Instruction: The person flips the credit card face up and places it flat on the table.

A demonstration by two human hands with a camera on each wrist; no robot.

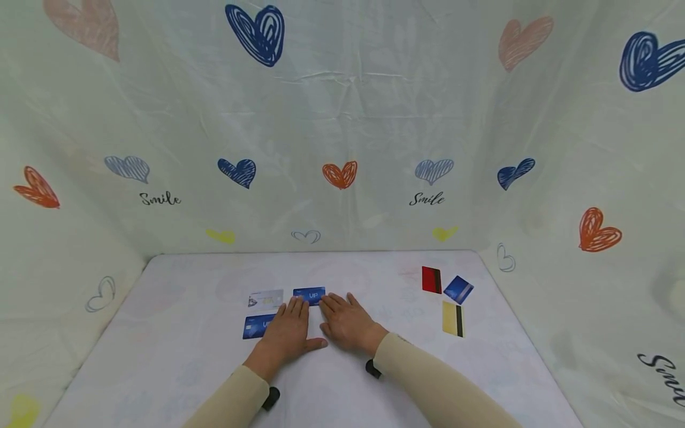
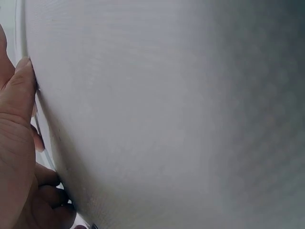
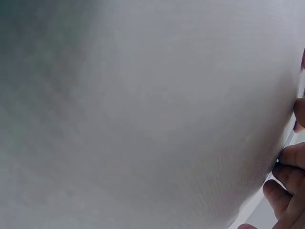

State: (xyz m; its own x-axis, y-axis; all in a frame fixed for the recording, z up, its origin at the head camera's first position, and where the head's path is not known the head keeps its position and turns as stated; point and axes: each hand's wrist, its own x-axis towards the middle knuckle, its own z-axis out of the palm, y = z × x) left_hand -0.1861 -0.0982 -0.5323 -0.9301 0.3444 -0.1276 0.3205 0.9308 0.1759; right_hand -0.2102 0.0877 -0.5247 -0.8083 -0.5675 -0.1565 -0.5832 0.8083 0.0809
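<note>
Both hands lie low over the white tabletop, side by side. My left hand (image 1: 288, 334) has its fingers extended and its thumb out to the side; its fingertips reach the lower left of a blue VIP card (image 1: 310, 292). My right hand (image 1: 349, 324) touches that card's right edge with straight fingertips. Left of it is a silver-grey card (image 1: 265, 299). Below that lies a second blue VIP card (image 1: 257, 326), its right end hidden by the left hand. In the wrist views, only parts of the left hand (image 2: 16, 119) and right hand (image 3: 291, 179) show against the white surface.
On the right side of the table (image 1: 187, 356) lie a red card (image 1: 430, 279), a blue card (image 1: 458, 289) and a gold card (image 1: 451, 318) with a dark stripe. White curtains (image 1: 374, 131) printed with hearts surround the table at the back and sides.
</note>
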